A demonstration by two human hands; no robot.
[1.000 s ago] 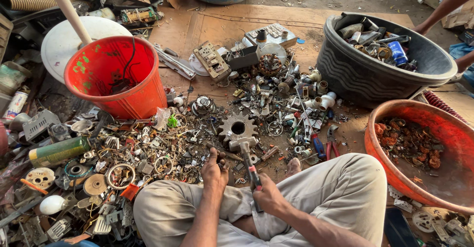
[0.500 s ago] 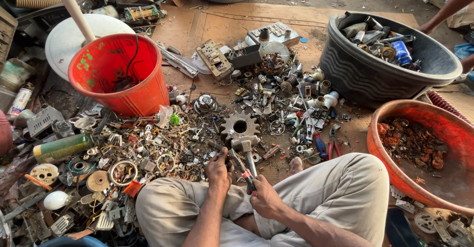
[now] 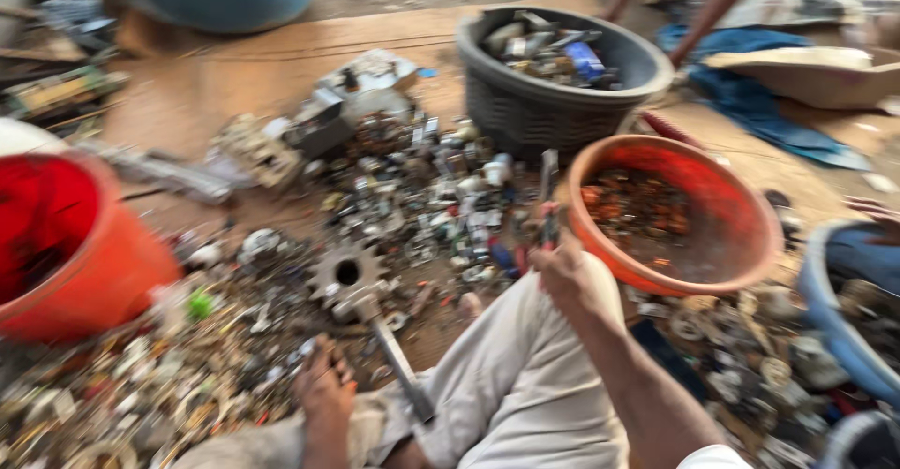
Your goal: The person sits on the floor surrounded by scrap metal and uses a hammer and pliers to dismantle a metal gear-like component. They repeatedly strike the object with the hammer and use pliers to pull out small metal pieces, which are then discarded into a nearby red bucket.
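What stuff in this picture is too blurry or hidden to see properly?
- Head view, right hand: motion blur smears the thin tool it holds; its kind is unclear.
- Left hand: blurred, so whether it grips anything cannot be told.
- Scrap pile: pieces too small and smeared to tell apart.
- Red bucket: cut off by the left edge.
- Orange basin: contents blurred.

Motion blur smears your scrap pile point(image 3: 281, 338); the red bucket point(image 3: 66, 244) is cut off left, and your right hand's point(image 3: 572, 277) tool point(image 3: 548, 197) is possibly pliers.

Brown board floor point(image 3: 281, 66), scrap metal heap point(image 3: 394, 206), red bucket point(image 3: 75, 253), grey basket point(image 3: 553, 103), orange basin point(image 3: 741, 216)
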